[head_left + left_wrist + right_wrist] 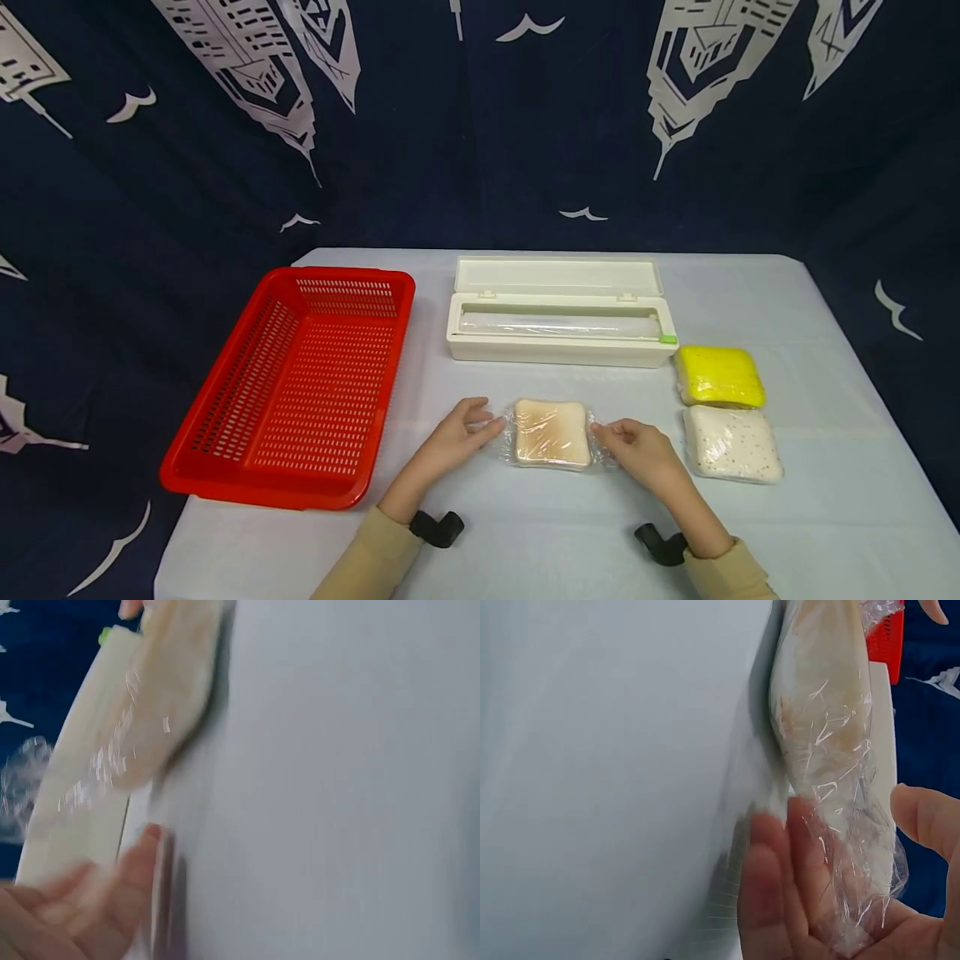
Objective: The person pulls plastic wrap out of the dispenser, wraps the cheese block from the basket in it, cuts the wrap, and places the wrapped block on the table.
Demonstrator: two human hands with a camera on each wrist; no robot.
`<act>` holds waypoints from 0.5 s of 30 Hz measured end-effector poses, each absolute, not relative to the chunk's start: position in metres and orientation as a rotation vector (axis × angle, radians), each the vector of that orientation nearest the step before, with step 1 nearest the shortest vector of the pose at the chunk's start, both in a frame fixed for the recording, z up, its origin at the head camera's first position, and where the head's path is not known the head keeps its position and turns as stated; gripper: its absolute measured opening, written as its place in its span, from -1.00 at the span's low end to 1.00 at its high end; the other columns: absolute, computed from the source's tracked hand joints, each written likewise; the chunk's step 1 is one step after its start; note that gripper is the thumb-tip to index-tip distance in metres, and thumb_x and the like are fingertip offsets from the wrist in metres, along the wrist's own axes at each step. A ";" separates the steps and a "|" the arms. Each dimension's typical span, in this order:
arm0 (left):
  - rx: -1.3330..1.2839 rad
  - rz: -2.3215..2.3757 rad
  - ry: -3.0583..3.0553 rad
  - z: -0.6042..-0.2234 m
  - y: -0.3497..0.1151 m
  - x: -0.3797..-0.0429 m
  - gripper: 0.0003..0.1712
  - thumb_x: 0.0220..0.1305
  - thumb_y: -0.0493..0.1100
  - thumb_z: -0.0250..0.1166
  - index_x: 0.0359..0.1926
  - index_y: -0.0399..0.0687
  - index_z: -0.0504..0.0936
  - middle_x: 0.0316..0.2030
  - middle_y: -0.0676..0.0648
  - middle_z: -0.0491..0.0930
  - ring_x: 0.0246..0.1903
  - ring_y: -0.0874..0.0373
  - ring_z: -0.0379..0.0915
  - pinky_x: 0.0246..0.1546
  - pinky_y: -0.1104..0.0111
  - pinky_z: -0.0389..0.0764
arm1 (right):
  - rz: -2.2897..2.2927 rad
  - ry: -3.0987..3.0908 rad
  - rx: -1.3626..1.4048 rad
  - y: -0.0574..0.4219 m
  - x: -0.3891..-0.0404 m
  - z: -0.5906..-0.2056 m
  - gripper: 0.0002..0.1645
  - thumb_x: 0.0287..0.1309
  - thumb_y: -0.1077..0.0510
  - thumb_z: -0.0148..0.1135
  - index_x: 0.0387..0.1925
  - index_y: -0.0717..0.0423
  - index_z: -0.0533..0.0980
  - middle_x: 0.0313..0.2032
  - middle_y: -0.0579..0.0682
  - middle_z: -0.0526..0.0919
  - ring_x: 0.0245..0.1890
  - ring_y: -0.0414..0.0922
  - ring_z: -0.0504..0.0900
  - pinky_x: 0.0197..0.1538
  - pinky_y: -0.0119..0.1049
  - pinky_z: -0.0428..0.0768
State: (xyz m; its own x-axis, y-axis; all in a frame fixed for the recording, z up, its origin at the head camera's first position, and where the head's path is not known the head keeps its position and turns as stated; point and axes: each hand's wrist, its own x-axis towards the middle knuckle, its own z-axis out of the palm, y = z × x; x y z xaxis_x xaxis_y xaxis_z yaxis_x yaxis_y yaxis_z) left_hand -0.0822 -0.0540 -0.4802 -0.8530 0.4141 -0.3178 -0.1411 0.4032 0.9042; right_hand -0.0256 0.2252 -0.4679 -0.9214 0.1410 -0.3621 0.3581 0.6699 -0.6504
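A square slice of bread [552, 434] wrapped in cling film lies flat on the white table, loose film ends sticking out on both sides. My left hand [459, 433] is at its left end, fingers spread and relaxed, fingertips near the film; the left wrist view shows this hand [97, 907] blurred, with the thumb and fingers apart. At the other end is my right hand [643, 450]. In the right wrist view its fingers [763, 889] lie extended beneath the crumpled film [851, 862], and the thumb stands away from them.
Behind the bread sits a white cling film dispenser [562, 350], its lid raised and a film roll inside. A red plastic basket [397, 333] stands at the left. To the right lie a yellow wrapped block [720, 377] and a white speckled wrapped one [733, 444].
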 end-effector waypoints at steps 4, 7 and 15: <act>0.003 1.563 2.057 -0.486 -0.048 -0.082 -0.34 0.41 0.07 0.18 0.13 -0.54 0.46 -0.12 -0.32 0.67 -0.24 0.07 0.69 -0.16 0.30 0.70 | -1.203 2.556 0.423 0.227 -0.026 -0.471 -0.47 0.29 -0.15 0.20 -0.18 0.31 0.57 -0.46 0.00 0.65 -0.45 -0.16 0.54 -0.40 -0.33 0.50; -0.063 1.592 2.092 -0.485 -0.045 -0.080 -0.52 0.37 -0.05 0.24 -0.01 -0.47 0.59 -0.22 -0.25 0.70 -0.38 0.21 0.64 -0.26 0.38 0.70 | -1.304 2.513 0.473 0.226 -0.026 -0.472 -0.53 0.26 -0.07 0.25 -0.18 0.33 0.57 -0.49 -0.03 0.65 -0.49 -0.19 0.56 -0.41 -0.35 0.56; -0.046 1.658 2.163 -0.478 -0.036 -0.077 -0.67 0.21 -0.20 0.36 -0.11 -0.40 0.64 -0.29 -0.23 0.74 -0.48 0.31 0.55 -0.36 0.45 0.62 | -1.465 2.395 0.611 0.223 -0.026 -0.466 -0.36 0.29 -0.12 0.22 0.09 0.38 0.52 -0.16 0.14 0.70 -0.32 -0.26 0.59 -0.24 -0.41 0.60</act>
State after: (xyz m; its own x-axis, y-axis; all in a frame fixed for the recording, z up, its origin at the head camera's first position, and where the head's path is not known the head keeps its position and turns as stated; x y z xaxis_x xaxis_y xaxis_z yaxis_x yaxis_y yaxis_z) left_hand -0.0771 -0.0362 -0.4777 -0.9143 0.2198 -0.3401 -0.2714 0.2908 0.9175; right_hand -0.0259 0.2229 -0.4656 -0.8756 0.2129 -0.4337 0.4830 0.4004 -0.7787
